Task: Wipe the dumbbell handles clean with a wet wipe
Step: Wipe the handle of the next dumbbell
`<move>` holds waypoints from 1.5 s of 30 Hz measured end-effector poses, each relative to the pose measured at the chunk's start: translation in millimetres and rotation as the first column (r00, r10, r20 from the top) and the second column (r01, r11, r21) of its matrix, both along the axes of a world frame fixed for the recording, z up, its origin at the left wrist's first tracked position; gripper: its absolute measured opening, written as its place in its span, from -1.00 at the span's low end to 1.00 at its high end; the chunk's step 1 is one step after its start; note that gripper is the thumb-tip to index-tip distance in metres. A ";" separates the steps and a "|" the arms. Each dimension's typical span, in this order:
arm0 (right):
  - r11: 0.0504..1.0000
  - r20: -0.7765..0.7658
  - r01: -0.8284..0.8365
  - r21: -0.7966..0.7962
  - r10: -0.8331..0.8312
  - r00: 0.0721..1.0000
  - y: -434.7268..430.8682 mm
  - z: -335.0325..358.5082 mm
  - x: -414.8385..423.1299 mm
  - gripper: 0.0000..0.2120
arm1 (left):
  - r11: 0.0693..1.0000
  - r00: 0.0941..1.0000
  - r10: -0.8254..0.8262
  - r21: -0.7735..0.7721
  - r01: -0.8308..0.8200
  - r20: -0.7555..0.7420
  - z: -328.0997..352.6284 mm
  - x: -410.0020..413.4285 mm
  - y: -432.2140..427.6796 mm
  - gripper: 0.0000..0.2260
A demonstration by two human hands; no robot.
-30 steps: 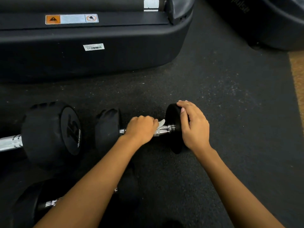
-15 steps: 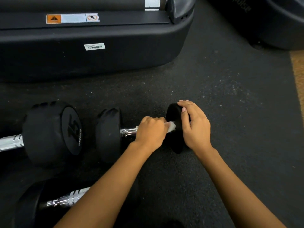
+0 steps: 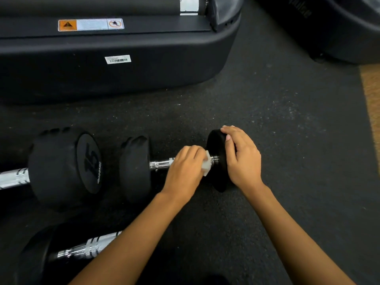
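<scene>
On the rubber floor (image 3: 267,120), the left hand (image 3: 185,171) grips a wet wipe (image 3: 206,166) on the dumbbell handle (image 3: 161,163); the right hand (image 3: 240,159) clasps its end weight (image 3: 213,145).

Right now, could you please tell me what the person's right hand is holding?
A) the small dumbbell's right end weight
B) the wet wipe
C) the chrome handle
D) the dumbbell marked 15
A: the right hand curls over the top of the small dumbbell's right end weight, while the left hand grips the wet wipe around the chrome handle.
</scene>
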State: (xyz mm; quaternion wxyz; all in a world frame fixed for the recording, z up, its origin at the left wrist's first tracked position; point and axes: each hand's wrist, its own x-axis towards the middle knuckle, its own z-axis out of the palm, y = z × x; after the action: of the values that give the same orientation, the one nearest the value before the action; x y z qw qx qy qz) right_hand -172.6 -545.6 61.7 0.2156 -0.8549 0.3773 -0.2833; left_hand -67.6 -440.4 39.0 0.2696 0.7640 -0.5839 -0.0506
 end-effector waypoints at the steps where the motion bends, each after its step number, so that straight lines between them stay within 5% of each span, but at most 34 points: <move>1: 1.000 0.001 0.001 0.004 -0.001 1.000 0.1 0.1 -0.2 -0.65 | 1.000 1.000 0.008 -0.009 -0.008 -0.018 -0.1 1.6 4.1 -0.67; 12: 1.000 -0.006 0.002 0.016 -0.002 1.000 -1.3 1.7 1.1 -0.67 | 1.000 1.000 0.011 0.018 -0.011 -0.005 1.6 -7.7 -6.5 -0.70; 19: 1.000 0.004 0.003 0.012 -0.003 1.000 0.8 -0.1 0.2 -0.67 | 0.995 0.985 0.083 -0.043 -0.091 -0.151 -1.9 -2.1 15.1 -0.71; 23: 1.000 -0.006 0.005 0.015 -0.005 1.000 0.2 1.1 1.9 -0.65 | 0.991 0.985 0.093 0.104 -0.078 -0.148 5.2 -6.3 -7.3 -0.73; 29: 1.000 0.005 0.002 0.004 -0.002 1.000 0.5 0.9 -1.0 -0.60 | 0.989 0.998 0.011 0.149 -0.021 0.069 2.7 5.5 -5.9 -0.68; 34: 1.000 0.012 -0.002 0.003 0.002 1.000 1.4 0.8 0.3 -0.60 | 0.892 0.987 0.161 0.430 -0.137 -0.019 20.4 18.8 -19.6 -0.65; 41: 1.000 0.011 -0.003 0.006 0.002 1.000 -1.3 0.2 -0.2 -0.60 | 0.967 0.994 0.015 0.255 0.013 -0.108 8.9 6.0 -21.7 -0.70; 45: 1.000 0.018 -0.003 0.000 0.003 1.000 0.4 -1.0 -0.5 -0.62 | 0.884 0.989 0.136 0.459 -0.091 -0.065 14.3 21.2 -21.3 -0.65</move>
State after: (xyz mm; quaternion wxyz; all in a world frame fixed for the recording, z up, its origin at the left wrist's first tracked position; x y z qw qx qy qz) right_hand -173.0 -545.2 60.7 0.2194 -0.8529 0.3740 -0.2909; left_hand -46.4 -461.7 53.3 0.1132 0.8354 -0.4967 -0.2064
